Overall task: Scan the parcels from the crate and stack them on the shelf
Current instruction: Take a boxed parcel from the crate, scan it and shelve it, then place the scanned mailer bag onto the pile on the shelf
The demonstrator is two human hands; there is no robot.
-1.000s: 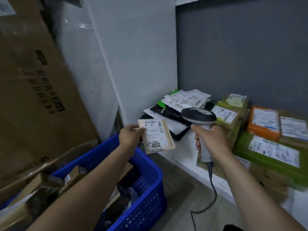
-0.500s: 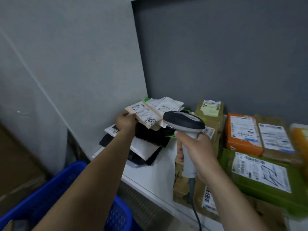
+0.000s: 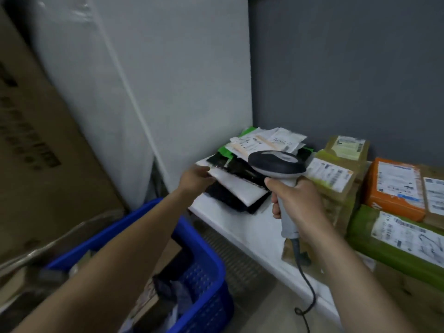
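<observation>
The small tan parcel [image 3: 251,144] with its white label lies on top of the pile of flat mailers [image 3: 240,186] at the left end of the white shelf [image 3: 242,227]. My left hand [image 3: 195,179] holds nothing and hovers at the near corner of the pile's white mailer, fingers loose. My right hand [image 3: 292,203] grips the handle of the grey barcode scanner [image 3: 276,164], whose head hangs over the pile. The blue crate [image 3: 206,258] stands below my left arm with several parcels inside.
Orange [image 3: 394,188], green [image 3: 394,239] and brown parcels [image 3: 332,177] fill the shelf's right side. A white side panel [image 3: 168,92] and grey back wall close the corner. A big cardboard box [image 3: 36,152] leans at the left. The scanner cable [image 3: 306,282] dangles to the floor.
My left hand carried the tan parcel from above the crate to the pile on the shelf, let it go there and drew back towards me. The scanner stayed in my right hand.
</observation>
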